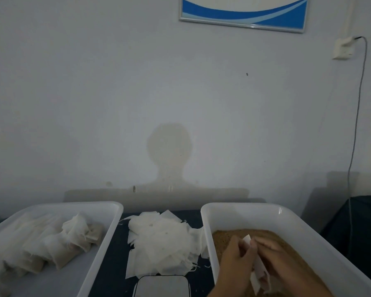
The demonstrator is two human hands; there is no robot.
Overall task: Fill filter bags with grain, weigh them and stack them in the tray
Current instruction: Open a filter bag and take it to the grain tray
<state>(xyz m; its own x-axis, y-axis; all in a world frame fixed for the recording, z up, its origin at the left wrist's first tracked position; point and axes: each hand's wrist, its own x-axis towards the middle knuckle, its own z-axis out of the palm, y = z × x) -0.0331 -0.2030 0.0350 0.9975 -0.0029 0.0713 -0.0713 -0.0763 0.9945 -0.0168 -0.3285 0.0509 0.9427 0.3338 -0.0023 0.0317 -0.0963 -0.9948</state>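
I see my left hand and right hand pinching a limp, flimsy filter bag over the grain; I'd grip its mouth edges.

Dark table: two white trays, loose pile of empty filter bags between, scale at near edge
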